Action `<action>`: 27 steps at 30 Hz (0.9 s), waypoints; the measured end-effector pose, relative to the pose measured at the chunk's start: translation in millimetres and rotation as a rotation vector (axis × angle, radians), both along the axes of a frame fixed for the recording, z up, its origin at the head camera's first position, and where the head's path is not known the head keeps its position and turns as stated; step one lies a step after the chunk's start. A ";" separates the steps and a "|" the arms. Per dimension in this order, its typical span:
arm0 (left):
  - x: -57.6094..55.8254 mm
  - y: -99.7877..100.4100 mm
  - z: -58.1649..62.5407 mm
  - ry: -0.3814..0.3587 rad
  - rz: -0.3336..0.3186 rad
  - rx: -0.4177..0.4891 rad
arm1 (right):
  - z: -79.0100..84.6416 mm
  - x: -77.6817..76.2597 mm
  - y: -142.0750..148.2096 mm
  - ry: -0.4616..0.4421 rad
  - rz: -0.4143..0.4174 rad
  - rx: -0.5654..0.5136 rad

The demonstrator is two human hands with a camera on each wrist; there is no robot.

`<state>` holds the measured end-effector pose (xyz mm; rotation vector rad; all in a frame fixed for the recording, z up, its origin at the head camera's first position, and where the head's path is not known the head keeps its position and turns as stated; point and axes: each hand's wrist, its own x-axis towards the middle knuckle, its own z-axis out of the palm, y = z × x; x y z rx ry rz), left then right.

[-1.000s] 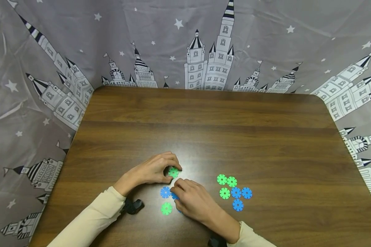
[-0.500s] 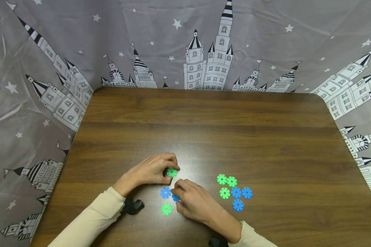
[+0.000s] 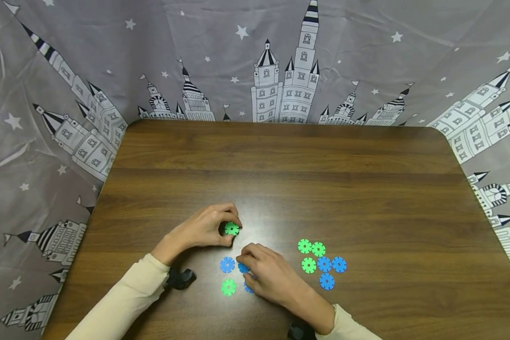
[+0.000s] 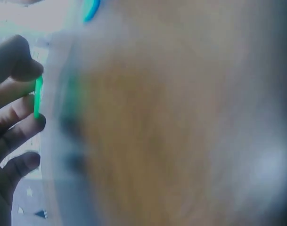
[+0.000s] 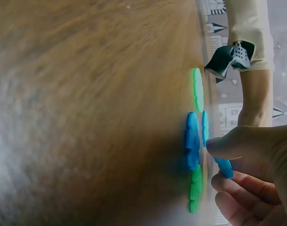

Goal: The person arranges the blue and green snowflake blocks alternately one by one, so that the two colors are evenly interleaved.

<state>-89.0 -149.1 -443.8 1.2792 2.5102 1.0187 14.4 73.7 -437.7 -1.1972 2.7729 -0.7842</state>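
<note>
My left hand [image 3: 208,227] pinches a green notched disc [image 3: 232,229] between thumb and fingers; the left wrist view shows this green disc [image 4: 37,97] edge-on, above the table. Nearer me, my right hand [image 3: 276,278] pinches a blue notched disc [image 3: 243,267], and its tilted blue edge [image 5: 224,168] shows between thumb and fingers in the right wrist view. Another blue disc [image 3: 248,287] is partly covered by the right hand. Left of that hand lie a blue disc [image 3: 227,265] and a green disc [image 3: 228,287].
To the right of my right hand, a group of green discs [image 3: 309,265] and blue discs [image 3: 339,265] lies flat on the wooden table [image 3: 289,165]. A grey castle-print curtain [image 3: 221,42] hangs behind the table. Dark wrist cameras [image 3: 182,278] sit below the cuffs.
My left hand has moved up and to the left with the green disc, away from the right hand. The right hand has shifted slightly right, uncovering more of the blue disc beneath it.
</note>
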 end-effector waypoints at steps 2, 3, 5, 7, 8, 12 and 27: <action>-7.3 -3.8 -0.3 -0.035 0.017 0.049 | 0.2 0.0 1.2 -0.040 -0.016 -0.040; -11.4 -6.1 -0.3 -0.046 0.026 0.073 | 0.3 0.0 2.0 -0.067 -0.028 -0.064; -20.0 -11.5 -0.4 -0.049 0.060 0.109 | 0.5 0.0 4.0 -0.124 -0.058 -0.121; -28.7 -18.1 -0.7 -0.027 0.102 0.127 | 0.6 -0.2 6.5 -0.180 -0.093 -0.189; -32.9 -21.4 -0.8 -0.018 0.125 0.133 | 0.4 -0.4 7.9 -0.201 -0.113 -0.224; -47.1 -34.8 -1.6 0.010 0.210 0.137 | 0.1 -2.0 14.5 -0.258 -0.187 -0.353; -83.5 -59.8 -8.6 0.001 0.376 0.135 | -1.6 -4.3 32.0 -0.305 -0.360 -0.453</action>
